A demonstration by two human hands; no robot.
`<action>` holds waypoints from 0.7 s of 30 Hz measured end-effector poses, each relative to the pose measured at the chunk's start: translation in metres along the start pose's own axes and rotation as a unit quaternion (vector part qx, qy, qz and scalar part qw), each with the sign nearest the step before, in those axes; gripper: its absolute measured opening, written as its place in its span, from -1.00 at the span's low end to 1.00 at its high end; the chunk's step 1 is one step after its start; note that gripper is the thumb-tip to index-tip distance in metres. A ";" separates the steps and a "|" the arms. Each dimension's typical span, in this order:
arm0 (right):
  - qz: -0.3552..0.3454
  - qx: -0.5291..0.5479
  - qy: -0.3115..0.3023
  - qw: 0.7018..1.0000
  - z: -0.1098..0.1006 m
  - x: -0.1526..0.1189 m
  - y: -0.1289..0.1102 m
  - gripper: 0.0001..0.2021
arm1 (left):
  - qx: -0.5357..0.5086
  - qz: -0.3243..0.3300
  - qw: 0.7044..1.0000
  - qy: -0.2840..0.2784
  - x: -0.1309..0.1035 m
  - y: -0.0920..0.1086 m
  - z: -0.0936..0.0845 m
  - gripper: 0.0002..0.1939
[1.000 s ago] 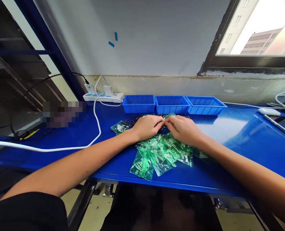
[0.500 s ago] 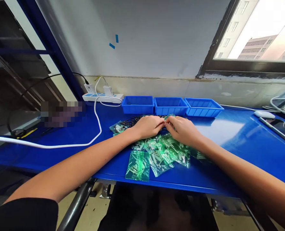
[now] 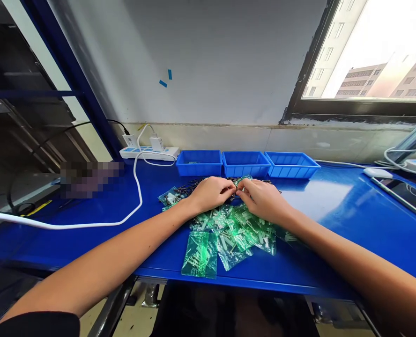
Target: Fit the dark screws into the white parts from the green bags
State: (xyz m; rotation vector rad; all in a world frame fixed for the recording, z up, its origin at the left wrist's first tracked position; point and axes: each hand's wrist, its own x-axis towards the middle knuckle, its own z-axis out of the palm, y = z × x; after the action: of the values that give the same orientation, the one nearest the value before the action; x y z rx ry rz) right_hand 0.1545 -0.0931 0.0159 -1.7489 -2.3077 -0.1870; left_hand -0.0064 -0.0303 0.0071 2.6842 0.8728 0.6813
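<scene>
My left hand (image 3: 211,193) and my right hand (image 3: 262,197) meet over a heap on the blue table, their fingertips pinched close together. Whatever lies between the fingers is too small and too covered to name. Below and around both hands spread several green-striped clear plastic packets (image 3: 234,229) with small pale pieces inside. One packet (image 3: 200,255) lies flat nearest the table's front edge. Behind my left hand, dark thin screw-like pieces (image 3: 189,187) are piled, partly hidden by the hands.
Three blue bins (image 3: 199,164) stand in a row against the wall behind the heap. At the left, a white power strip (image 3: 148,153) holds plugs, and its white cable (image 3: 137,182) runs across the blue table (image 3: 334,234). A dark tablet-like device (image 3: 408,194) lies at the right.
The whole view has shifted, so the table and bins sit slightly lower in the picture. My hands stay together over the heap, with the fingertips a little differently placed.
</scene>
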 end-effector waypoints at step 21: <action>0.026 0.014 -0.016 0.999 -0.006 -0.001 -0.005 -0.80 | -0.029 -0.037 0.999 0.007 -0.003 0.003 -0.003 -0.88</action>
State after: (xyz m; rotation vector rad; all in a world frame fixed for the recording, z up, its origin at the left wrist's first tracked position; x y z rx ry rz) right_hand 0.1504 -0.0969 0.0214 -1.8085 -2.2733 -0.1172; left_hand -0.0087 -0.0347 0.0100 2.5853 0.9368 0.6976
